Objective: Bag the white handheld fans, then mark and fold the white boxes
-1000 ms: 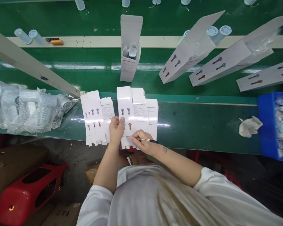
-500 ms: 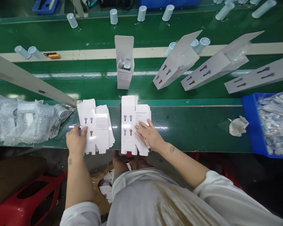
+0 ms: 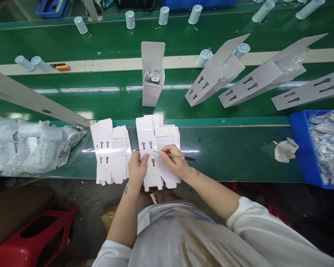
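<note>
A stack of flat white box cards point(image 3: 158, 135) lies on the dark green belt point(image 3: 225, 155), right under the hands. A second stack of cards point(image 3: 111, 148) lies just beside it at 9 o'clock. The left hand point(image 3: 137, 168) sits on the near part of the first stack with its fingers pointing up, and you cannot tell if it grips the cards or only presses on them. The right hand point(image 3: 174, 161) is curled and pinches a thin pen point(image 3: 178, 157) firmly, with the tip low over the top card. Both arms come in from 6 o'clock, bare up to the white sleeves point(image 3: 247, 211). Farther off at 12 o'clock, an open white box point(image 3: 153, 89) stands on a green bench. A gray beam point(image 3: 30, 96) slants in from 10 o'clock, over a heap of bubble wrap bags point(image 3: 25, 144) at 9 o'clock. A white rag point(image 3: 286, 150) and a blue bin point(image 3: 297, 141) of plastic packs sit at 3 o'clock. A red stool point(image 3: 30, 237) is at 7 o'clock.
</note>
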Available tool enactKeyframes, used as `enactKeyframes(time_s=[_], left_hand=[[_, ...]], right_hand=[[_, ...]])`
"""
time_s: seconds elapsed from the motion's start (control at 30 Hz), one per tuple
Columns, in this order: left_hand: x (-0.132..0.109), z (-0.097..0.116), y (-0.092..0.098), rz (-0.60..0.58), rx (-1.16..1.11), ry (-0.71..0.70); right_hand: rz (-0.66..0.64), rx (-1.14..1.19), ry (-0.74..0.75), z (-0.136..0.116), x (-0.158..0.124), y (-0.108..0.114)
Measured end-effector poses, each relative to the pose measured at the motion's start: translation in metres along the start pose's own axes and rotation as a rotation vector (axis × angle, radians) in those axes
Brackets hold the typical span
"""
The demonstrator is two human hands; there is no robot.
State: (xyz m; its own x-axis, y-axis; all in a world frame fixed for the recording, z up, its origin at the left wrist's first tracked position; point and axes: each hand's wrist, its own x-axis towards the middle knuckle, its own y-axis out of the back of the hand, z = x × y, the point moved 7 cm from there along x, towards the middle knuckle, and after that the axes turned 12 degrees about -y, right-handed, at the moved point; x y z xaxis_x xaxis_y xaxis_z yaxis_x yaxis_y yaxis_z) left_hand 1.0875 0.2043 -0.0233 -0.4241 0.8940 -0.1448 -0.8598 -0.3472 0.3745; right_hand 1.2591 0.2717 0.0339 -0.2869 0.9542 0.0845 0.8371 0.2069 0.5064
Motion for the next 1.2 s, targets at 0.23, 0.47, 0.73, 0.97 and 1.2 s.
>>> enactKeyframes(time_s=[0.23, 0.47, 0.73, 0.97, 1.2], left_hand=[[-0.001, -0.003, -0.01, 0.003, -0.056, -0.029], [-0.001, -0.004, -0.01, 0.009, -0.097, -0.017], [0.003, -0.002, -0.002, 0.072, -0.192, 0.011], [0.008, 0.0, 0.003, 0.082, -0.151, -0.016], [0.009, -0.001, 0.002, 0.073, -0.128, -0.02]], right_hand=[[0.093, -0.005, -0.041, 0.012, 0.003, -0.008], [0.088, -0.018, -0.041, 0.013, 0.003, -0.01], [0.091, 0.175, -0.047, 0.01, -0.012, 0.003], [0.08, 0.163, -0.119, 0.002, -0.002, -0.003], [-0.207, 0.145, -0.045, -0.008, -0.025, -0.022]])
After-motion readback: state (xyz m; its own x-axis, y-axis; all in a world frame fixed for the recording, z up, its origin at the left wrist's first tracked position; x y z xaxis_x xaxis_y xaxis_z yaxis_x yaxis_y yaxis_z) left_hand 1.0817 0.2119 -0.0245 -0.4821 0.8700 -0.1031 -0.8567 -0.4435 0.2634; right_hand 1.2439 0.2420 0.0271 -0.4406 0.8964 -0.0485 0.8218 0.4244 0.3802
